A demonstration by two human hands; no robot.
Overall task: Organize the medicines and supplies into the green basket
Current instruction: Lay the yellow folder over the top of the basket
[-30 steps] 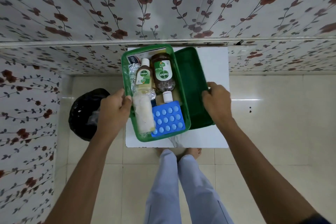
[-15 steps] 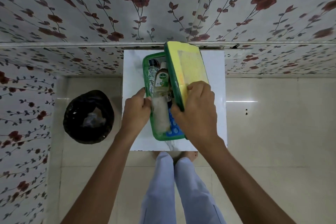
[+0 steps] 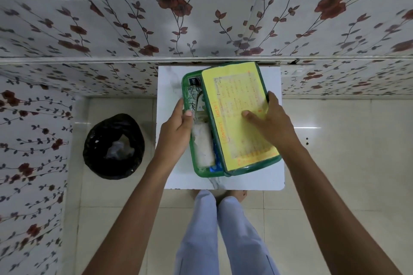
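The green basket (image 3: 202,171) sits mid-surface (image 3: 169,163), long axis running 12 to 6. Its lid (image 3: 241,116) lies skewed toward 3 o'clock — right hand (image 3: 271,123) grasping the lid, nearer it; left hand (image 3: 177,128) clasped on the basket's 9 o'clock rim.

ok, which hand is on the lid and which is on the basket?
The right hand lies on the yellow-labelled lid; the left hand grips the green basket at its left rim.
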